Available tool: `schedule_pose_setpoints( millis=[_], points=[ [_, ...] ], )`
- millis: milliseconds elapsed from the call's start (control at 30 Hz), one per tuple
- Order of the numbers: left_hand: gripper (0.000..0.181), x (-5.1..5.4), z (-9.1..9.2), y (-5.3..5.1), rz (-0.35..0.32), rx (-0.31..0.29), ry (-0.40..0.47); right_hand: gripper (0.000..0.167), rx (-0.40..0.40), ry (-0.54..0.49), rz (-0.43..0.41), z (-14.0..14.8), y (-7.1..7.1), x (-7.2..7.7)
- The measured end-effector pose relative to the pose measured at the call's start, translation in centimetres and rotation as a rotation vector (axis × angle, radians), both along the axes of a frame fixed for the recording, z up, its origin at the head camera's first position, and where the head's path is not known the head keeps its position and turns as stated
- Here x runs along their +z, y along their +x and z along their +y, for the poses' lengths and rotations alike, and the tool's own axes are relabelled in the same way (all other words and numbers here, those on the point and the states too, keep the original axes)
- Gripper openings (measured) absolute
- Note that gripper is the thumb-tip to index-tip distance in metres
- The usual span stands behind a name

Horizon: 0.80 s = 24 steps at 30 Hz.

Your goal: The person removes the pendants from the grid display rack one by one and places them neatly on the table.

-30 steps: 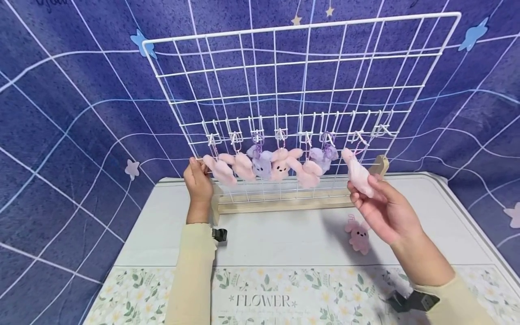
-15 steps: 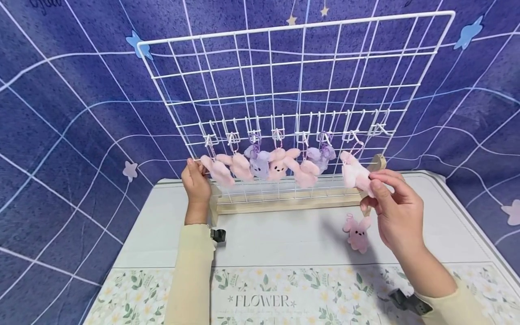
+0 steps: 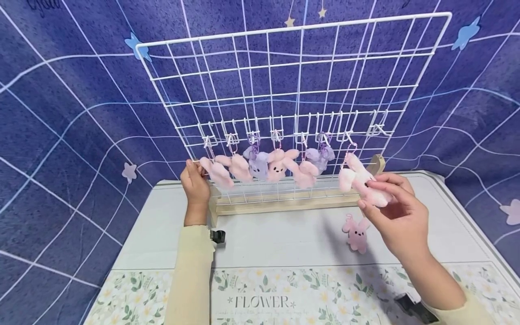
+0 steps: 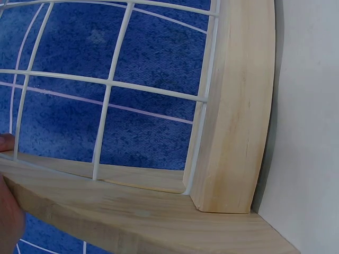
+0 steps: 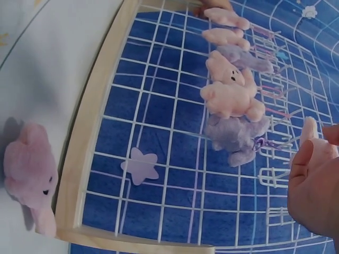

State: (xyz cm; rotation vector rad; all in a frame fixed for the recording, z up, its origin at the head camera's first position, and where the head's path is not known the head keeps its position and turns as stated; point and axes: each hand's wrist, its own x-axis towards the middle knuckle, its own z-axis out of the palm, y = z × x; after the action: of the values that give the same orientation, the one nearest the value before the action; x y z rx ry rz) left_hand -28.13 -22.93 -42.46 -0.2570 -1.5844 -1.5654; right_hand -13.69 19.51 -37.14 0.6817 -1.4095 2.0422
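Six plush bunny keychains (image 3: 302, 175) already hang from the wire grid (image 3: 267, 31). Our right hand (image 3: 404, 216) has its fingers pinching a seventh, the held bunny (image 3: 371, 188); we can't tell whether its chain is hooked. At its six o'clock, an eighth, the loose bunny (image 3: 357, 235), lies unhung on the counter (image 3: 284, 239); at twelve, a bare hook (image 3: 378, 129) remains. Our left hand (image 3: 197, 183) grips the wooden frame (image 4: 233, 132).

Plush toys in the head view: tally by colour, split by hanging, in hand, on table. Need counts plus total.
Hanging pink plush toys: 4
Hanging purple plush toys: 2
Pink plush toy in the right hand: 1
Pink plush toy lying on the table: 1
Total: 8 (6 pink, 2 purple)
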Motion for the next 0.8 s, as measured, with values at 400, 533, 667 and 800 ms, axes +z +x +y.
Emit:
schedule_pose_setpoints(
  millis=[400, 533, 667, 800],
  points=[
    [0.058, 0.0, 0.0, 0.0, 0.003, -0.007, 0.007, 0.045, -0.066, 0.103, 0.021, -0.3, 0.5, 0.0],
    [0.057, -0.1, 0.0, 0.0, 0.007, -0.009, 0.014, 0.046, -0.131, 0.231, -0.024, -0.3, 0.3, -0.6],
    [0.059, -0.1, 0.0, 0.0, 0.01, -0.011, 0.006, 0.042, -0.295, 0.532, -0.115, -0.3, 0.1, -1.1],
    [0.06, -0.1, -0.1, 0.0, 0.008, -0.009, -0.004, 0.039, -0.375, 0.809, -0.147, 0.0, -0.2, -1.7]
  ],
)
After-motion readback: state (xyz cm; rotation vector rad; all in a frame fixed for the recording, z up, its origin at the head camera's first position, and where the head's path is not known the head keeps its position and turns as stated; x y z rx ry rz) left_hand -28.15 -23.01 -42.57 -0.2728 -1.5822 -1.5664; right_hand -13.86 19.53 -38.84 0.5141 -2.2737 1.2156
